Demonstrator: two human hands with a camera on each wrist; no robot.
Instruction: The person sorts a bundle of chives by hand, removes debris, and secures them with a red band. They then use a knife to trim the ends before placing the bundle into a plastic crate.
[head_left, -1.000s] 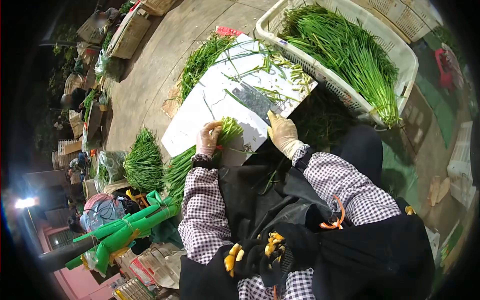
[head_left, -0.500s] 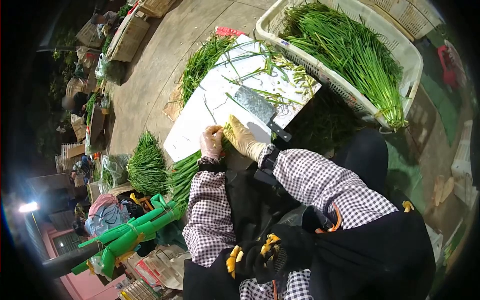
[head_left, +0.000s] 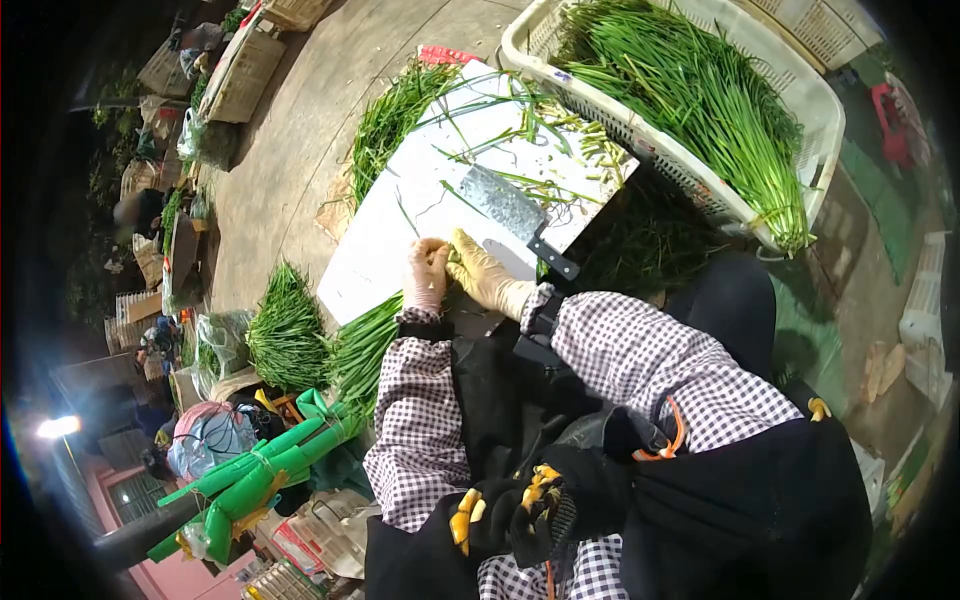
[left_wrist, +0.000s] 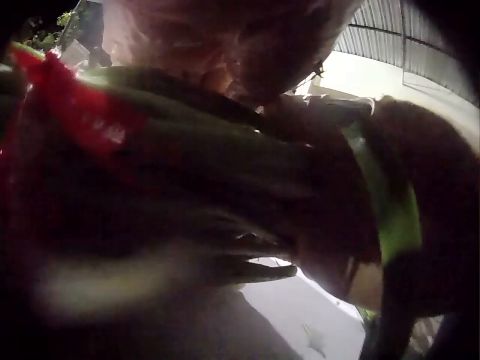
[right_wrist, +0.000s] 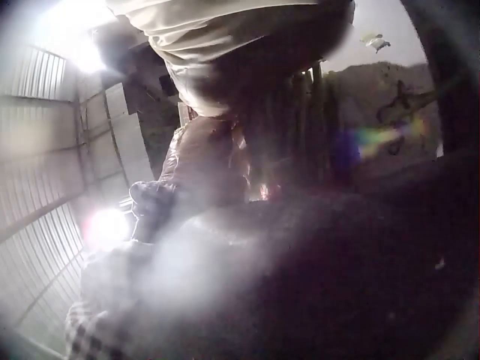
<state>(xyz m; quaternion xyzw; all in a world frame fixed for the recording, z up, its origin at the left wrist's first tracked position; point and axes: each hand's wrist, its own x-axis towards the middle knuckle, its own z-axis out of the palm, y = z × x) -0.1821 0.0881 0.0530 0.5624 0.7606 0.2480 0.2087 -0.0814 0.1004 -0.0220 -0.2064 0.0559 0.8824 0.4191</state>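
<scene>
In the head view my gloved left hand (head_left: 425, 278) grips a bunch of green chives (head_left: 364, 345) at the board's near edge, its leaves trailing down to the left. My gloved right hand (head_left: 488, 276) meets it from the right and holds the stem end, which it mostly hides. A red band (left_wrist: 94, 112) runs round the bunch in the dark left wrist view. In the right wrist view, stems (right_wrist: 311, 124) show under the right glove. A cleaver (head_left: 503, 203) lies on the white board (head_left: 362, 262), its black handle toward me.
Cut stem ends (head_left: 598, 155) and loose leaves litter the board's far right. Beyond it stands a white plastic crate (head_left: 622, 128) with a large bunch of chives (head_left: 700, 110). More chives lie along the left (head_left: 385, 125), and another bundle (head_left: 285, 325) stands on the floor.
My right hand has let go of the cleaver, leaving it on the board, and moved left to the bunch's stem end. The left hand keeps its hold, almost in place.
</scene>
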